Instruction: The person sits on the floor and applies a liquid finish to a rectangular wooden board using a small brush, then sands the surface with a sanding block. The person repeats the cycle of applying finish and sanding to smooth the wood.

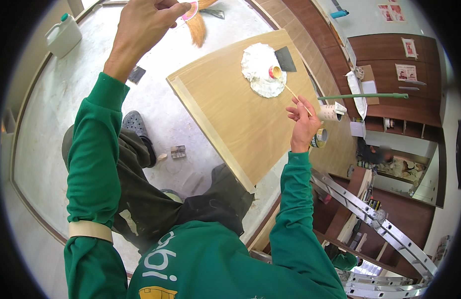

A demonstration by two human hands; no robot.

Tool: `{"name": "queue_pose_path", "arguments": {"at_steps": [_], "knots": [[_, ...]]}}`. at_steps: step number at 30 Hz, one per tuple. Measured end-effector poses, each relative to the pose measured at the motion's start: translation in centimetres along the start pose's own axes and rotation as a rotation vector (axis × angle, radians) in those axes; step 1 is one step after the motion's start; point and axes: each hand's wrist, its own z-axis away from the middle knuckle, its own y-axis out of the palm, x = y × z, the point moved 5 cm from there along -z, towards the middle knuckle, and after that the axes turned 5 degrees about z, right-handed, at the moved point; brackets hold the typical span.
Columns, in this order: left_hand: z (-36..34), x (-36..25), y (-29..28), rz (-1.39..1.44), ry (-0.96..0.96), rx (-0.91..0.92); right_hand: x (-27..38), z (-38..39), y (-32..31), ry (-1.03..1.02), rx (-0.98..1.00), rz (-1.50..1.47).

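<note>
My left hand (163,15), high at the top, has its fingers pinched on a round pink-rimmed object (189,11), partly hidden behind them. My right hand (302,119) holds a thin wooden stick (293,93), reaching into a small red cup of tan material (275,72). The cup sits on a mound of white paste (255,65) on a light wooden board (220,119). A dark flat scraper (286,60) rests by the paste. Beyond my right hand stand a light cylindrical container (331,112) and an open can (319,138).
A straw broom (197,30) and white jug (63,39) are on the floor (66,154). An aluminium ladder (399,239) crosses the lower right. A green pole (370,95) lies beyond the board. A person (370,152) is near open cabinets at the right.
</note>
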Motion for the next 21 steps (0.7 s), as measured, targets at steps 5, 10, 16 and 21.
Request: {"name": "queue_pose_path", "arguments": {"at_steps": [5,10,16,21], "knots": [[0.6,-1.7,-0.2,0.007,0.013,0.015,0.8,1.5,-2.1,0.077,-0.133,-0.164],[-0.3,0.6,-1.1,-0.06,0.154,-0.024,1.0,5.9,-0.7,0.241,0.008,-0.521],[0.4,0.0,-3.7,0.041,0.131,-0.037,4.7,13.7,5.3,0.166,0.241,-0.453],[0.1,0.8,-4.9,0.078,0.121,-0.061,6.1,16.4,9.9,-0.068,0.307,-0.148]]}}
